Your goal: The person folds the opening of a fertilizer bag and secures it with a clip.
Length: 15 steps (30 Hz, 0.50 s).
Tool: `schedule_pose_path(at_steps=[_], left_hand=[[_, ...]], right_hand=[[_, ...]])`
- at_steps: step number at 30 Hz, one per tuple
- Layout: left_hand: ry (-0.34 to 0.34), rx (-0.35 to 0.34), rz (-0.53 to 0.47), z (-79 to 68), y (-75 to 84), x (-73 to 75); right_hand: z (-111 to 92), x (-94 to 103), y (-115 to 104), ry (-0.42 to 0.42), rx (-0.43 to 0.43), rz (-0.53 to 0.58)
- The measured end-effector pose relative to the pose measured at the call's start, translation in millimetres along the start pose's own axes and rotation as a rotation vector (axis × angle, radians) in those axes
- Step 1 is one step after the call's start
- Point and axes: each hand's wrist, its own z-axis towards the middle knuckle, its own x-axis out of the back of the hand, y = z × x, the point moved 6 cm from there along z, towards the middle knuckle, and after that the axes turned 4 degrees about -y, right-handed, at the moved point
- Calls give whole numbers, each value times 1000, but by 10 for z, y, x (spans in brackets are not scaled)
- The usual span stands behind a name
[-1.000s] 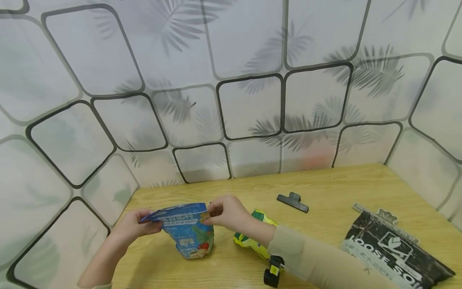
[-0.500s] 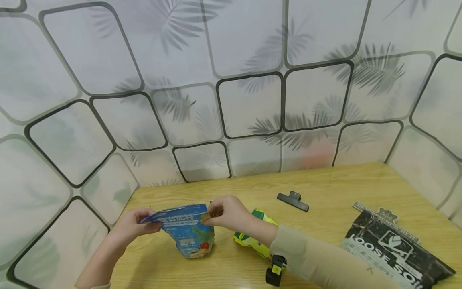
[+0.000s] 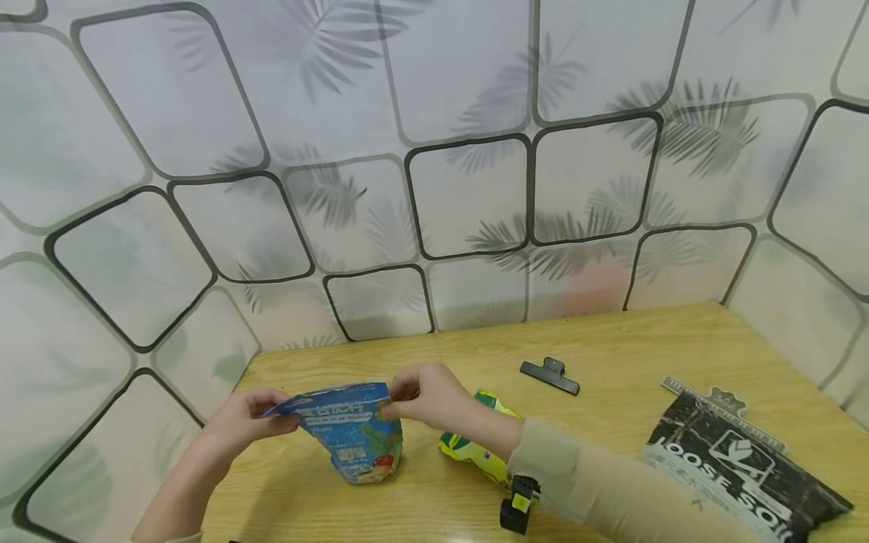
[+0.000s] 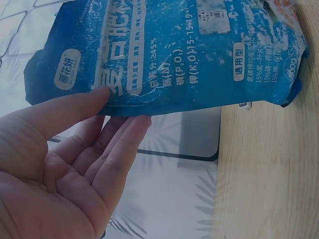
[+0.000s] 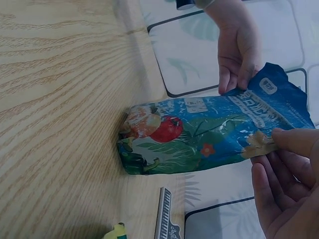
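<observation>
Both hands hold a blue fertilizer bag [image 3: 360, 441] by its upper edges, and its bottom end meets the table. In the left wrist view, the left hand [image 4: 75, 164] pinches one side edge of the bag [image 4: 169, 59] between thumb and fingers, near the top. On the opposite upper corner, the thumb and fingers of the right hand [image 5: 289, 184] pinch the bag [image 5: 199, 127], whose printed vegetables face that camera. In the head view, the left hand [image 3: 247, 422] is at the left and the right hand [image 3: 428, 396] at the right. The inside of the bag is hidden.
A yellow-green packet [image 3: 478, 452] lies partly under the right forearm. Behind it is a black clip [image 3: 550, 375]. A black loose-soil bag [image 3: 740, 460] with a clip [image 3: 726, 411] across its top lies at right. A striped, lettered strip [image 5: 163, 214] lies beyond the blue bag.
Both hands keep their grip on the fertilizer bag, with only slight movement. The other things stay in place while the head view shifts a little.
</observation>
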Motion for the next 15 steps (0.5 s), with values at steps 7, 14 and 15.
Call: schedule_pose_path(at_steps=[7, 14, 15], left_hand=[[-39, -39, -58, -27, 21, 1], [-72, -72, -84, -35, 22, -4], [-74, -76, -86, -37, 23, -4]], right_hand=[[-5, 14, -30, 4, -14, 7], [-14, 25, -55, 6, -4, -11], [-16, 28, -60, 6, -5, -13]])
